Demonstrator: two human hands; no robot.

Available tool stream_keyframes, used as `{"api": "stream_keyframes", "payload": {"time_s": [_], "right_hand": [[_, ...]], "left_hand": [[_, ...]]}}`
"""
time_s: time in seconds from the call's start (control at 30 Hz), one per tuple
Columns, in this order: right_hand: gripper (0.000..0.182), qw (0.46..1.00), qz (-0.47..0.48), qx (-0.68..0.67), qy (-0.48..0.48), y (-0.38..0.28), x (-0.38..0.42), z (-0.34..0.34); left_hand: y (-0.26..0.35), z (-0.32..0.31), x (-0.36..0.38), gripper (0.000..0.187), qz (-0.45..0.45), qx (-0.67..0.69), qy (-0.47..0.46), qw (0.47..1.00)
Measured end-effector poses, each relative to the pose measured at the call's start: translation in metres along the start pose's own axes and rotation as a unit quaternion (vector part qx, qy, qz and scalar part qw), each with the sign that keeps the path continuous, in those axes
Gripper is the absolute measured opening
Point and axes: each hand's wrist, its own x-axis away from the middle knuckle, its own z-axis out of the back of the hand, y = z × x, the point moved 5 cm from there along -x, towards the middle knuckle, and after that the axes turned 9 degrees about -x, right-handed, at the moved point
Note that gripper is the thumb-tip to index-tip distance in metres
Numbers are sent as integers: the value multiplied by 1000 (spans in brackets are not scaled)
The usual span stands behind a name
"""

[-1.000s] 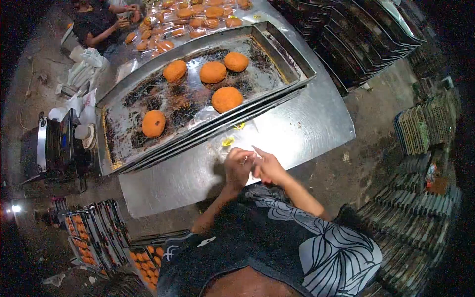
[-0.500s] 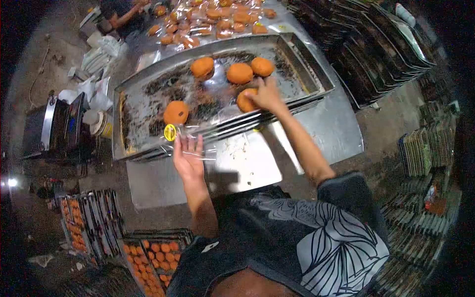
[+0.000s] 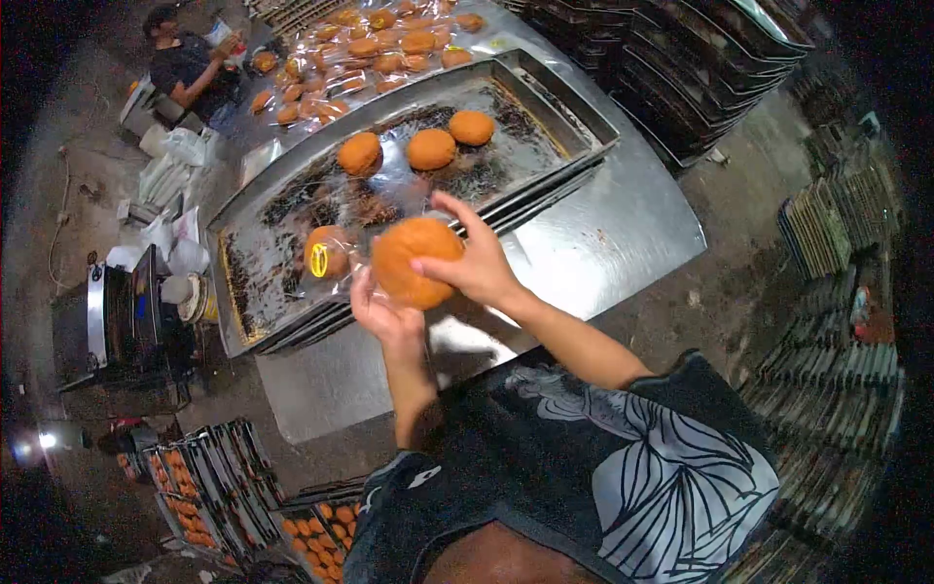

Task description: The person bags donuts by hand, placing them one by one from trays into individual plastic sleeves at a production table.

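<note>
A round orange-brown bun (image 3: 416, 243) is gripped in my right hand (image 3: 479, 265), thumb across its face, lifted over the tray's near edge. My left hand (image 3: 385, 313) holds a clear plastic bag with a yellow label (image 3: 318, 260) on it, right up against the bun's left side. Behind the bag, another bun (image 3: 331, 241) sits in the metal baking tray (image 3: 230, 336). Three more lie toward its far side: a left one (image 3: 360, 154), a middle one (image 3: 430, 150) and a right one (image 3: 472, 127).
Bagged buns (image 3: 365, 47) are heaped on the metal table (image 3: 647, 219) beyond the tray. At the back left a person (image 3: 185, 68) handles something small. Stacked dark trays (image 3: 681, 88) stand at the right, and racked trays of buns (image 3: 316, 535) at the lower left.
My right hand has picked the nearest bun off the tray and brought it left to the bag. My left hand has moved slightly right, keeping the bag.
</note>
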Motion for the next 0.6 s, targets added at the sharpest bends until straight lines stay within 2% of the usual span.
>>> {"api": "stream_keyframes", "payload": {"time_s": [0.03, 0.07, 0.1, 0.13, 0.17, 0.2, 0.23, 0.27, 0.37, 0.47, 0.53, 0.6], "right_hand": [[76, 999, -25, -28, 20, 4, 12, 7], [77, 996, -50, -56, 40, 11, 20, 12], [76, 995, -16, -54, 86, 13, 20, 16], [76, 995, -19, -53, 88, 17, 20, 14], [76, 989, 23, -12, 147, 14, 20, 14], [76, 976, 65, 29, 204, 10, 22, 18], [76, 976, 63, 30, 204, 7, 25, 21], [76, 978, 91, 100, 159, -5, 29, 18], [79, 944, 207, 256, 33, -18, 40, 16], [81, 929, 248, 273, -23, -17, 33, 28], [77, 921, 254, 295, -1, -25, 24, 22], [70, 914, 254, 311, 57, -31, 15, 11]], "left_hand": [[-8, 2, -2, 48, 83, 0, 11, 996], [-11, -12, 7, 51, 37, -82, 25, 996], [-25, -4, 4, 52, 40, -89, -6, 995], [-38, 6, 3, 52, 45, -97, -34, 994], [-41, 1, 4, 52, 49, -98, -32, 993], [-38, -11, 2, 52, 15, -102, -48, 994], [-32, -23, 3, 52, -21, -105, -64, 992], [-24, -32, 5, 52, -22, -105, -63, 992], [-17, -39, 9, 51, 88, -106, -28, 990], [-27, -28, 5, 49, 30, -112, -60, 991], [-32, -32, 7, 49, 25, -129, -76, 988], [-46, -32, 4, 49, 45, -74, -92, 992]]}}
